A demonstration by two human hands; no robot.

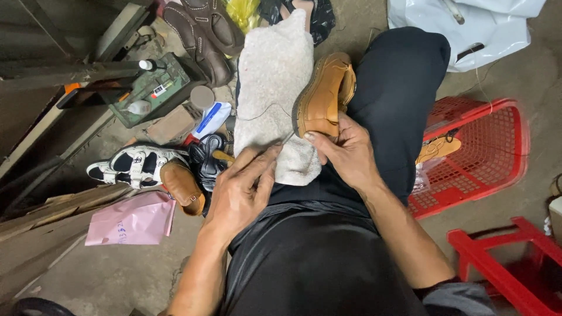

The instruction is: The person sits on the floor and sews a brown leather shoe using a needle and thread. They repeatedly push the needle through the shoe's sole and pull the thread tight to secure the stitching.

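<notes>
One tan leather shoe (324, 96) with a dark sole edge lies sole-side toward the left on a nubbly cream towel (275, 70) draped over the person's black-trousered lap. The right hand (345, 149) grips its heel end, thumb pressed flat to the sole. The left hand (240, 190) pinches a thin thread (266, 110), fingertips pressed together, just beside the shoe. A red plastic basket (492, 152) sits to the right.
</notes>
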